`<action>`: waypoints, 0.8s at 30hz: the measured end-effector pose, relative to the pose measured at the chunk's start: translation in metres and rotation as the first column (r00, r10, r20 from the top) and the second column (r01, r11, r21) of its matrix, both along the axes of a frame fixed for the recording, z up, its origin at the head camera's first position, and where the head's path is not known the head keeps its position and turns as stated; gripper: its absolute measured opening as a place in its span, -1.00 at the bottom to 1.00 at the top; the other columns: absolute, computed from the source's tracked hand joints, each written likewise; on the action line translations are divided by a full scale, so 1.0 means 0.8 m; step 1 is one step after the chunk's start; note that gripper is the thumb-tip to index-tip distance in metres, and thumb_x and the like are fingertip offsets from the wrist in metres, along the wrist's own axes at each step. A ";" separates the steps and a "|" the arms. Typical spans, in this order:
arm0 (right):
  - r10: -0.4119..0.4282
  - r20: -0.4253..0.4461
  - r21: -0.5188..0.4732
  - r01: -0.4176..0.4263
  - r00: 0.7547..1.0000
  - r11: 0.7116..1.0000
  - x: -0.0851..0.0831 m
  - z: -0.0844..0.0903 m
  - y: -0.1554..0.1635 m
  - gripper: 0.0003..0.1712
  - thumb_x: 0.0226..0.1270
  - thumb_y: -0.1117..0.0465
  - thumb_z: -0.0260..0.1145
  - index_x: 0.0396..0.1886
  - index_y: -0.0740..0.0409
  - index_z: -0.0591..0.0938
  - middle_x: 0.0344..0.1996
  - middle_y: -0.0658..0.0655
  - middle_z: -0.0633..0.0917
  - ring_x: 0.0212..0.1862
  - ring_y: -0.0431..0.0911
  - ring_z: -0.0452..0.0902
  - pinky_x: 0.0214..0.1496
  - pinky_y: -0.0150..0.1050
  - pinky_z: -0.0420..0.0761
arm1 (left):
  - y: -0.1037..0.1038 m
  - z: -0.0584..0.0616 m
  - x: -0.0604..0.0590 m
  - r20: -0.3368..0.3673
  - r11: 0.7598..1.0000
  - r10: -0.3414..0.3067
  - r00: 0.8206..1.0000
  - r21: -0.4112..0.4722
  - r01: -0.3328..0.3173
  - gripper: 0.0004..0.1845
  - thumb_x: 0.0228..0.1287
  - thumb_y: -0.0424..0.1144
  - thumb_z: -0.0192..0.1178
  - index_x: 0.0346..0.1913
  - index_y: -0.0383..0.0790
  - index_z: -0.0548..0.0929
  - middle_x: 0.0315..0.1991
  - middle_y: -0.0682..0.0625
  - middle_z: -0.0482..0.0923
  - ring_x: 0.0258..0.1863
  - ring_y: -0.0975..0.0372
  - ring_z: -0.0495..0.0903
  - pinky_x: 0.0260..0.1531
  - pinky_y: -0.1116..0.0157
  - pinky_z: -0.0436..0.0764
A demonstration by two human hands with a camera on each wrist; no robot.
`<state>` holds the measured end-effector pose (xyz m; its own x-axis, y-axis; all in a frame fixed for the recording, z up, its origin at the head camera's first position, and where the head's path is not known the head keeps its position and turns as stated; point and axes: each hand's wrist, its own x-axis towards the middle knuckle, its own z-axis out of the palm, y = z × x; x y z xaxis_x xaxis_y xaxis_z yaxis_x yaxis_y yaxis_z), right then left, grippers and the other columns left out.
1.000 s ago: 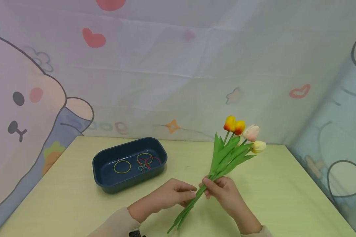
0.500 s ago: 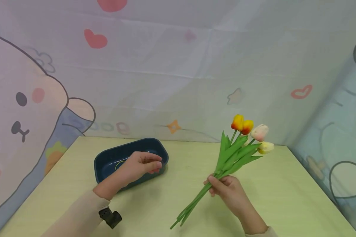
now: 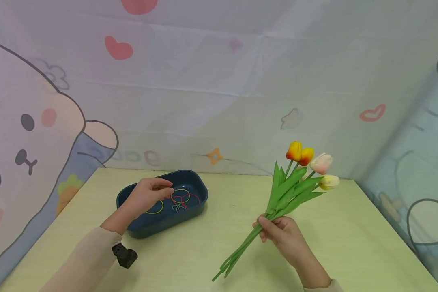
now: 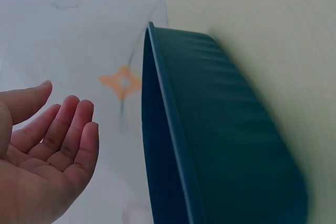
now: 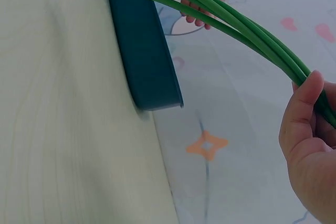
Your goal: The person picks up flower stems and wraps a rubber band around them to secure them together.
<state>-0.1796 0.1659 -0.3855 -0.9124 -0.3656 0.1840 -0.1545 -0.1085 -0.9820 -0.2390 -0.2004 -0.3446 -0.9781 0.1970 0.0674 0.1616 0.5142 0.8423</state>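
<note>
My right hand (image 3: 282,239) grips a bunch of artificial tulips (image 3: 290,192) by the green stems, thumb on top. The blooms are yellow-orange, pink-white and pale yellow, pointing up and to the right, while the stem ends (image 5: 210,11) slant down to the left. Over the left part of a dark blue tray (image 3: 168,223) hovers my left hand (image 3: 146,196). In the left wrist view that hand's fingers (image 4: 65,135) are loosely bent, with nothing between them and the thumb. Rubber bands (image 3: 184,198) in yellow, red and teal lie inside the tray, partly behind the left hand.
The pale yellow table (image 3: 226,202) carries the tray at its back left. Behind it hangs a printed cloth backdrop (image 3: 222,73) with hearts and a bear. A black wrist camera (image 3: 125,255) is strapped at my left sleeve.
My left hand has left the stems and moved left, up over the tray, then farther across it. My right hand has shifted slightly right, still holding the tulips.
</note>
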 end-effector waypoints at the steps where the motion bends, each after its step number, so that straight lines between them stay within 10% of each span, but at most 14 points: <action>1: 0.000 -0.001 0.000 0.000 1.000 1.000 0.000 0.000 0.000 -0.77 0.50 0.26 0.09 -0.29 0.09 0.67 -0.30 -0.09 0.72 -0.41 -0.32 0.51 -0.30 -0.45 0.57 | -0.001 -0.002 -0.001 0.000 1.000 0.005 1.000 -0.010 -0.005 -0.60 0.40 -0.25 0.13 0.17 -0.47 0.51 -0.03 -0.28 0.62 -0.07 -0.02 0.62 -0.05 0.10 0.60; 10: -0.003 0.006 -0.006 0.003 1.000 1.000 -0.001 0.001 0.000 -0.79 0.49 0.25 0.10 -0.28 0.06 0.66 -0.31 -0.10 0.71 -0.40 -0.32 0.51 -0.30 -0.46 0.56 | -0.022 -0.030 -0.018 -0.051 0.981 0.031 0.998 -0.192 -0.040 -0.67 0.34 -0.30 0.20 0.07 -0.44 0.59 -0.11 -0.21 0.62 -0.11 -0.01 0.58 -0.14 0.11 0.60; 24: 0.010 0.047 -0.017 -0.009 0.999 1.000 -0.002 0.001 0.002 -0.79 0.49 0.23 0.11 -0.29 0.06 0.66 -0.30 -0.10 0.72 -0.41 -0.32 0.52 -0.29 -0.45 0.57 | -0.044 -0.058 -0.040 0.025 0.972 -0.007 1.000 -0.233 0.013 -0.65 0.26 -0.32 0.27 0.03 -0.49 0.59 -0.15 -0.21 0.62 -0.17 0.02 0.60 -0.17 0.09 0.60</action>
